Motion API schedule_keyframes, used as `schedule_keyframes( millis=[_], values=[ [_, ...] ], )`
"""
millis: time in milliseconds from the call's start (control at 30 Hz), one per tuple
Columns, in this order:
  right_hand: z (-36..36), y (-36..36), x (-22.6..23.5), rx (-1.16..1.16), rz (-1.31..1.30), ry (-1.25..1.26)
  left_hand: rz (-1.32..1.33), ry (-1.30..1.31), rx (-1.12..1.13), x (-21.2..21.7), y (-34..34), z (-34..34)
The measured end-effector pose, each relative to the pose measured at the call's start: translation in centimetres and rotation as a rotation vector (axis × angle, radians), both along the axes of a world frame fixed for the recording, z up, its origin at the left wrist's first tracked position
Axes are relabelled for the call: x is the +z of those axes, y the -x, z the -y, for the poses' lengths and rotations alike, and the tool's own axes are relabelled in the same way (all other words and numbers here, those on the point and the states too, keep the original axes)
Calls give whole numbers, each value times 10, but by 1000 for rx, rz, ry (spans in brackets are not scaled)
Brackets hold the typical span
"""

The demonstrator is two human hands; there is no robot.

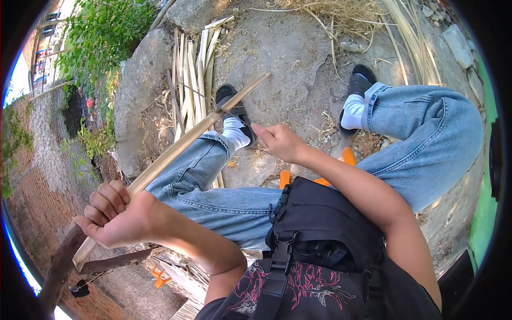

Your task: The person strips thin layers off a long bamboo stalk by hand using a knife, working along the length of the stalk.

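Note:
A long, pale split stalk (184, 145) slants from the lower left up to a point near the top centre. My left hand (113, 216) is closed around its lower part, and the butt end sticks out below the fist. To the right of the stalk, my right hand (282, 143) is closed, thumb toward the stalk and just beside my left foot. Whatever it holds is hard to make out against the black sandal (233, 101). A dark, narrow shape crosses the stalk there, and I cannot tell if it belongs to the hand.
Several pale split strips (198, 74) lie on the ground beyond my left foot, beside a large rock (140, 98). Another bundle of long strips (413, 40) lies at the upper right, near dry fibres (341, 10). Orange seat parts (349, 156) show between my legs. A branch (114, 261) lies lower left.

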State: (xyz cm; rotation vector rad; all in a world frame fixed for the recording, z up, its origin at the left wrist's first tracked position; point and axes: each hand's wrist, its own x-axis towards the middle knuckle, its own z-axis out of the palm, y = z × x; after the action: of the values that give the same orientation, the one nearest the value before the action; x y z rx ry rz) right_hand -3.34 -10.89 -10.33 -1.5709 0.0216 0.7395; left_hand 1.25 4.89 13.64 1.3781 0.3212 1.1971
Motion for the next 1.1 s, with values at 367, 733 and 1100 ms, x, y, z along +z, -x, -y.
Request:
schedule_keyframes(
  millis=[367, 733, 1100],
  values=[
    [-7, -4, -2, -2, 37, 184, 27, 98, 103, -9, 16, -28],
    [-15, 9, 0, -51, 288, 37, 28, 66, 74, -5, 17, -19],
    [1, 1, -31, 15, 110, 226, -8, 68, 85, 0, 8, -4]
  ],
)
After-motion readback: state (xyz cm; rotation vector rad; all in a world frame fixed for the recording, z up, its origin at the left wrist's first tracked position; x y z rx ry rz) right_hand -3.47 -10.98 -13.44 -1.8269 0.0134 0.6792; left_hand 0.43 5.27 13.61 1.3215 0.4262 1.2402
